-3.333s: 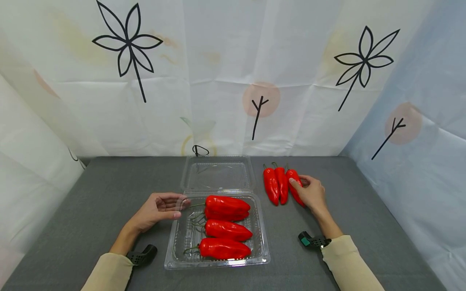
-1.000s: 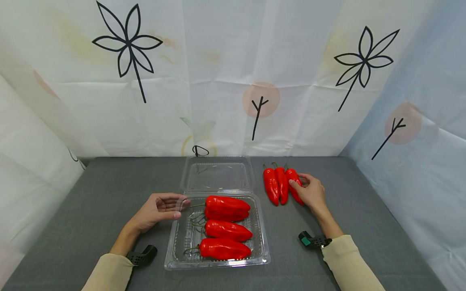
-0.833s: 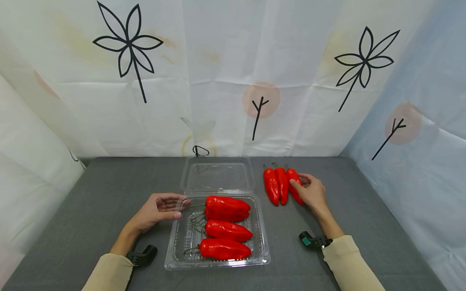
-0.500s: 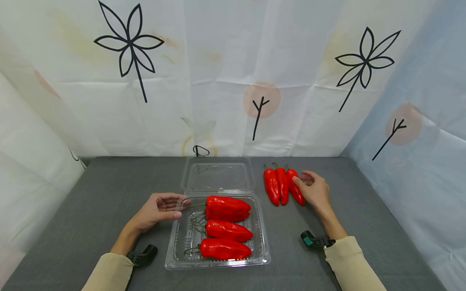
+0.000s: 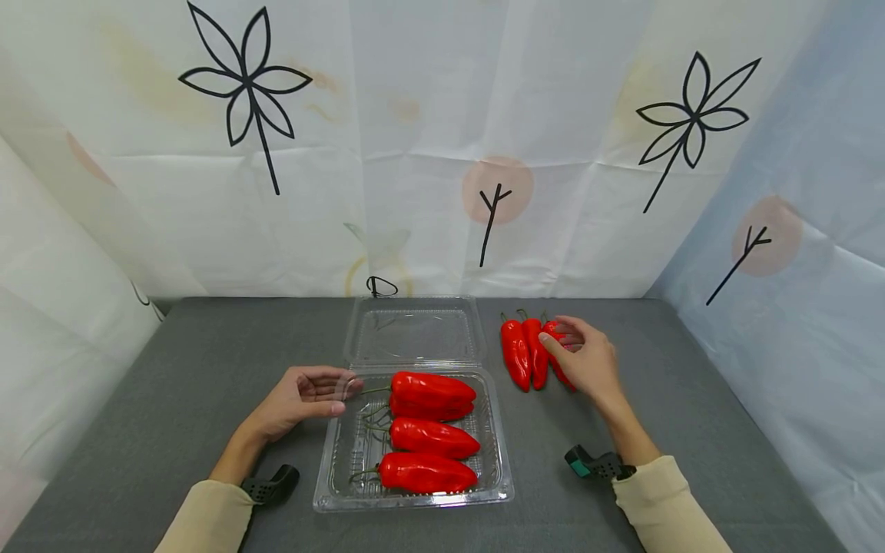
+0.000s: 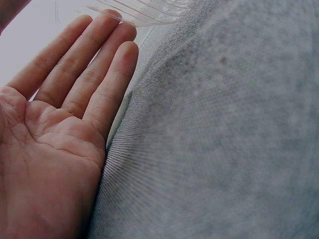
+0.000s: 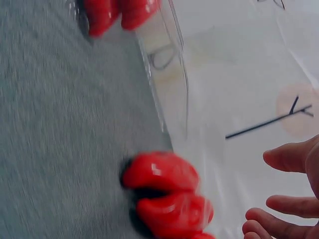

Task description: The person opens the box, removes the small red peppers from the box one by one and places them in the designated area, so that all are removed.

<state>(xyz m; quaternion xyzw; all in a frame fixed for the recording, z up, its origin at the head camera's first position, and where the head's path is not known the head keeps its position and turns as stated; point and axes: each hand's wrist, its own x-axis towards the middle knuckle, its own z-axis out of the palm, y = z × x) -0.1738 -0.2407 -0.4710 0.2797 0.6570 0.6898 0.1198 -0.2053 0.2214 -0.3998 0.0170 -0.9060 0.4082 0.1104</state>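
Observation:
The clear plastic clamshell box (image 5: 503, 472) lies unfolded with several red peppers (image 5: 429, 472) in its base, stems pointing left. At its upper left corner is my left hand (image 5: 290, 403), fingers straight; the left wrist view shows the fingertips (image 6: 127, 55) right at the clear plastic (image 6: 154, 12). To the right of the box, 3 more peppers lie side by side, stems away from me: a left one (image 5: 515, 355), a middle one (image 5: 535, 353) and a right one (image 5: 561, 375). My right hand (image 5: 588, 361) hovers over the right pepper, partly hiding it, thumb and fingers apart and holding nothing.
The box's lid (image 5: 415, 330) lies back toward the rear table edge. A grey cloth (image 5: 228, 346) covers the table. A patterned white curtain (image 5: 429, 223) hangs behind it. Black bands sit on both wrists.
My right hand, whose fingers were at the right pepper, moved off to the right, then came back left over it. The pepper shifted only slightly. The left hand has stayed put.

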